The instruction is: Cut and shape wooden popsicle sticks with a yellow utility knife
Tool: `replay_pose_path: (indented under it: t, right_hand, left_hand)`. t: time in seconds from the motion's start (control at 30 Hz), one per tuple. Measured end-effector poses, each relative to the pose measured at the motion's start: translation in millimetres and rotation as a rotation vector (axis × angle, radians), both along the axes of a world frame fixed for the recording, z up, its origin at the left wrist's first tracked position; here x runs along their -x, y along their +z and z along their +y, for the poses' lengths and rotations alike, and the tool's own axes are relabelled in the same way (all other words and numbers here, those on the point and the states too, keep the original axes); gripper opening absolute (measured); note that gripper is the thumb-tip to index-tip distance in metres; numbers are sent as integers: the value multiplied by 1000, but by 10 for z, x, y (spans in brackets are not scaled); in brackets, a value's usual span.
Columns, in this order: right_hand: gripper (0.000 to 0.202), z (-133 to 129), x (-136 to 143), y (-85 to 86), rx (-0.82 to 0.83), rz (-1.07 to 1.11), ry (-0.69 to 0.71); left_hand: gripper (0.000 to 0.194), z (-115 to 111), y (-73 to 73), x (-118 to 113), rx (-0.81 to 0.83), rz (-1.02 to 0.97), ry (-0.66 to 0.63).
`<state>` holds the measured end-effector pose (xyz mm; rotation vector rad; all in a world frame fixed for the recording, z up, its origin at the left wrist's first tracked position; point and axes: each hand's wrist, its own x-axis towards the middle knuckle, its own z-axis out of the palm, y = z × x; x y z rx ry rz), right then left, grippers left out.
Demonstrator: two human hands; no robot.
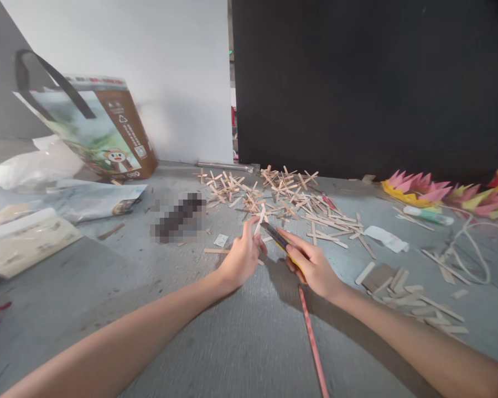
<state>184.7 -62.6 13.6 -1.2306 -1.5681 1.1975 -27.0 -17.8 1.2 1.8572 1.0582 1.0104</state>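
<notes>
My left hand (241, 258) is closed around a wooden craft stick (259, 219) that points upward from its fingers. In my right hand (316, 266) is a black and yellow utility knife (279, 237), its front end close to the stick. Whether the blade touches the wood, I cannot tell. Just beyond both hands lies a pile of crossed craft sticks (282, 185). A single flat stick (216, 251) rests beside my left hand. Below my right hand, a thin pink strip (311, 342) runs toward me along the grey surface.
At the left stand a printed carrier bag (103, 132) and plastic packets (29, 240). Cut stick pieces (415, 301), a white cable (452, 243), a glue tube (428, 215) and pink-yellow paper shapes (417, 190) lie right. White and black panels (369, 83) rise behind.
</notes>
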Motion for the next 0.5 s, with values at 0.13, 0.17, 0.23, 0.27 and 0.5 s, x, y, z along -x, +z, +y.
replay_pose_path:
  t: [0.13,0.17,0.23,0.27,0.5]
  right_hand:
    - [60,-24,33,26,90,123,-10]
    - [61,-22,34,30,108,144,-7]
    - [64,-13,31,30,142,182,8]
    - [65,-7,28,29,152,200,16]
    - [60,48,-32,35,260,368,118]
  left_hand:
    - [44,33,-38,-10,6,-16,-4]
    - [43,40,-48,-14,13,-24,-7]
    - [42,49,-62,-22,25,-38,-11]
    - [42,51,-64,-25,31,-45,-9]
    - [43,47,-2,-18,64,-133,-32]
